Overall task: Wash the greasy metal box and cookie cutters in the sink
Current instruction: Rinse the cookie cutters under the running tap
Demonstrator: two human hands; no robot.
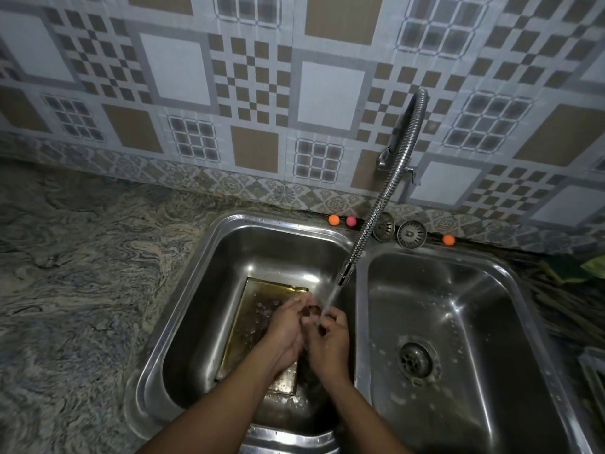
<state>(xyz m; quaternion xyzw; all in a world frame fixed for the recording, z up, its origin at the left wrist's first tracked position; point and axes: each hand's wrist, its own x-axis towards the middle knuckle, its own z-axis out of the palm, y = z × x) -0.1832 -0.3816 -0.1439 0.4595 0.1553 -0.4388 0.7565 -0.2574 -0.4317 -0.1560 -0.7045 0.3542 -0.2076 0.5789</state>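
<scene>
Steel left basin (196, 273) holds the metal box (252, 309) flat on its floor, with a yellow-brown film inside. Its long axis runs from me toward the wall, far end just left of the water stream (330, 298). Near right corner is hidden under my forearms. Right hand (329, 342) pinches a small dark piece (310, 312) in the stream; can't identify it. Left hand (286, 329) is cupped against it, grip unclear.

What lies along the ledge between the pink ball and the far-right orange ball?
Two metal sink strainers, with the flexible tap hose crossing in front of the left one; the head view shows this.
</scene>
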